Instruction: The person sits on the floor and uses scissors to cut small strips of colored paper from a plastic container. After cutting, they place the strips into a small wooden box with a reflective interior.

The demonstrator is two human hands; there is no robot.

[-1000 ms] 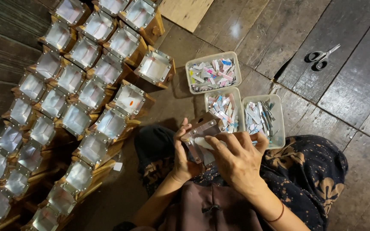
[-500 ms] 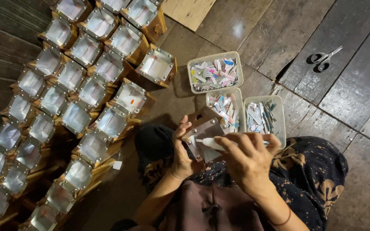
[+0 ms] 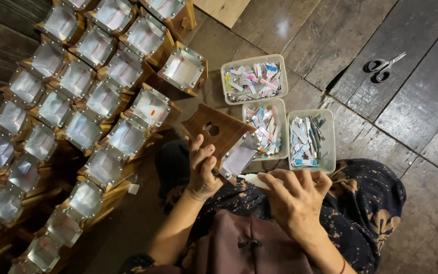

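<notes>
My left hand [image 3: 202, 170] grips a small brown wooden box [image 3: 220, 134] with a notch hole in its side and a shiny metal-lined opening, tilted above my lap. My right hand [image 3: 294, 195] pinches a pale paper slip [image 3: 253, 179] just below the box's open end. Three pale plastic tubs of coloured paper slips sit right beyond the box: a far tub [image 3: 254, 79], a middle tub [image 3: 265, 127] and a right tub [image 3: 307, 139].
Rows of several similar wooden boxes with reflective lined tops [image 3: 84, 96] fill the left side on the plank floor. Black-handled scissors [image 3: 382, 66] lie at the far right. My patterned dark skirt [image 3: 366, 203] covers the lower right.
The left hand has lifted and turned the wooden box so its brown side faces up. The right hand has dropped a little lower, now holding the paper slip at the box's opening.
</notes>
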